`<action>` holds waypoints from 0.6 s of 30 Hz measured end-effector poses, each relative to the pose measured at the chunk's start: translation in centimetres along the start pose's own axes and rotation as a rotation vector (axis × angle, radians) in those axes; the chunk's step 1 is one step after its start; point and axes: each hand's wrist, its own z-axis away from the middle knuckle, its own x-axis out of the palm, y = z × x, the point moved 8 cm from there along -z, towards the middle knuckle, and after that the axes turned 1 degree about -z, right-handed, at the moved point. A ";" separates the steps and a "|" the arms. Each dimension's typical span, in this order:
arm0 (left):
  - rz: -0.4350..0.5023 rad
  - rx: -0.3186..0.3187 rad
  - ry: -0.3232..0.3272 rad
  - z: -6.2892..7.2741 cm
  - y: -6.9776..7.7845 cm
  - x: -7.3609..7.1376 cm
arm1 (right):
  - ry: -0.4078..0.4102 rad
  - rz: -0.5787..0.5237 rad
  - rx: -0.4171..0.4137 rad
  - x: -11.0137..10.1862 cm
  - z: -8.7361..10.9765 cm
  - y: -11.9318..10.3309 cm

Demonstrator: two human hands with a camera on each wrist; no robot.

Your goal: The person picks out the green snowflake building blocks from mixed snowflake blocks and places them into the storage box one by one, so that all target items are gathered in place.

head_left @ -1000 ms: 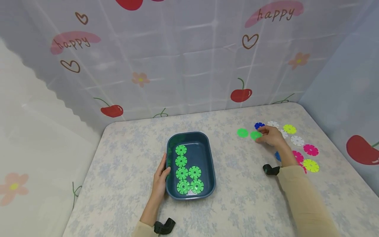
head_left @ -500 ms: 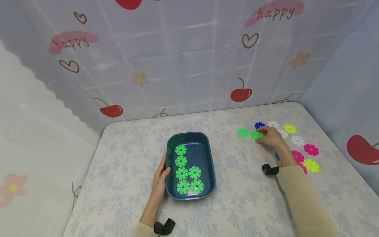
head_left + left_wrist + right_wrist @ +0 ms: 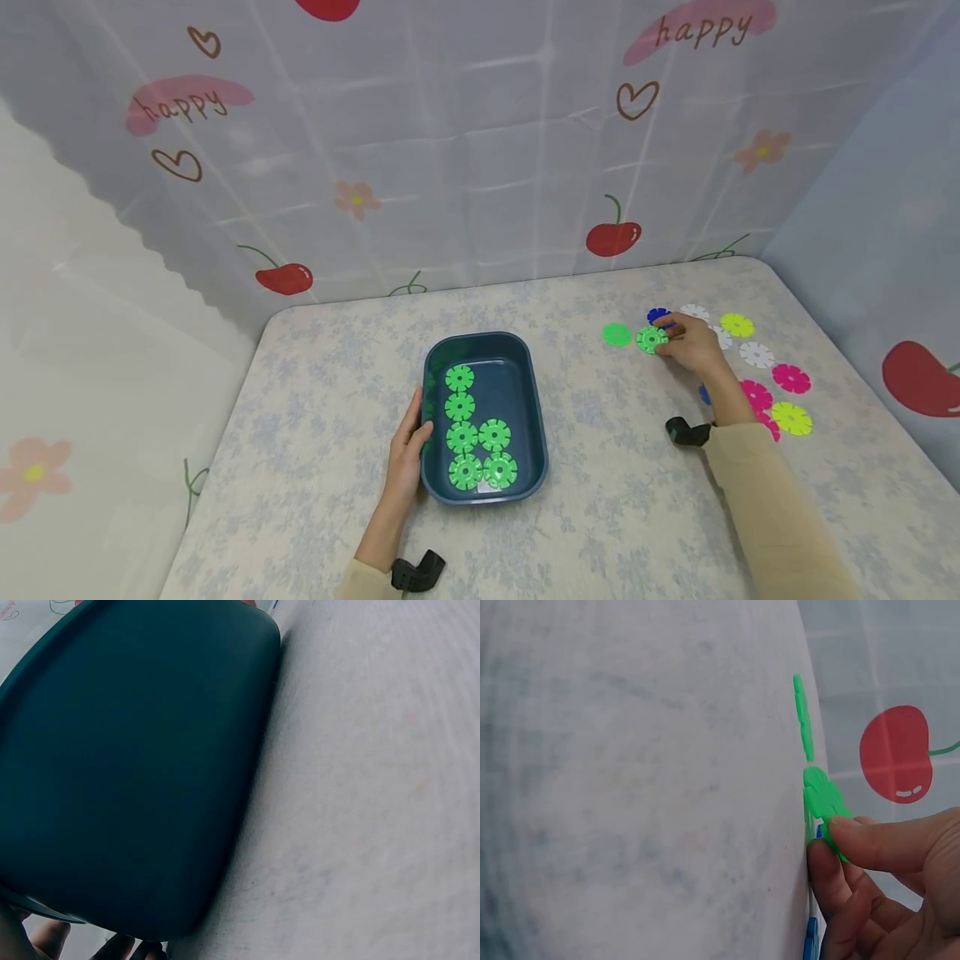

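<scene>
My left hand [image 3: 406,446] holds the left wall of a dark blue plastic tray [image 3: 531,392], thumb over the rim and fingers along the outside. In the left wrist view the tray's side [image 3: 142,765] fills much of the frame, with fingertips at its rim. Several green notched snowflake discs lie inside, including an upper one [image 3: 460,378] and a lower one [image 3: 500,471]. At the far right, my right hand [image 3: 692,340] pinches another green snowflake disc [image 3: 826,796] between thumb and fingers, its edge tilted up off the table. A flat green disc [image 3: 617,335] lies just left of it.
Around the right hand lie white [image 3: 757,355], yellow [image 3: 737,325], pink [image 3: 791,378] and blue [image 3: 658,316] snowflake discs, some partly behind the hand. The patterned cloth table [image 3: 592,450] meets a printed curtain [image 3: 465,192] at the back.
The right hand's green disc lay flat under the fingertips before; now it is pinched and tilted up, shifted slightly right. The left hand and tray have stayed in place.
</scene>
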 end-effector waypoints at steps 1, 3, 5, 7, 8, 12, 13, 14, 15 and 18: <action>0.000 0.001 -0.001 0.0 0.0 0.0 | 0.005 -0.012 -0.001 -0.1 0.1 0.0; 0.006 -0.001 -0.005 0.0 0.0 0.0 | 0.021 -0.024 -0.002 -0.3 0.2 0.0; 0.010 0.001 -0.006 -0.1 0.0 0.1 | 0.048 -0.031 -0.001 -0.5 0.4 -0.1; 0.014 0.001 -0.006 -0.1 0.0 0.0 | 0.080 -0.047 0.007 -0.8 0.5 -0.2; 0.013 0.004 -0.007 -0.1 0.0 0.0 | 0.093 -0.062 0.013 -1.0 0.6 -0.3; 0.003 0.014 -0.008 -0.1 0.1 0.0 | 0.099 -0.148 0.040 -1.3 0.8 -0.7; -0.001 0.016 -0.008 -0.1 0.1 0.0 | 0.090 -0.171 0.044 -1.3 0.9 -0.9; -0.003 0.017 -0.008 -0.1 0.2 0.0 | 0.082 -0.192 0.041 -1.3 1.0 -1.2; -0.003 0.017 -0.007 -0.1 0.1 0.0 | 0.070 -0.210 0.035 -1.3 1.1 -1.6; -0.002 0.017 -0.005 -0.1 0.1 0.0 | 0.031 -0.251 -0.006 -1.1 1.4 -3.1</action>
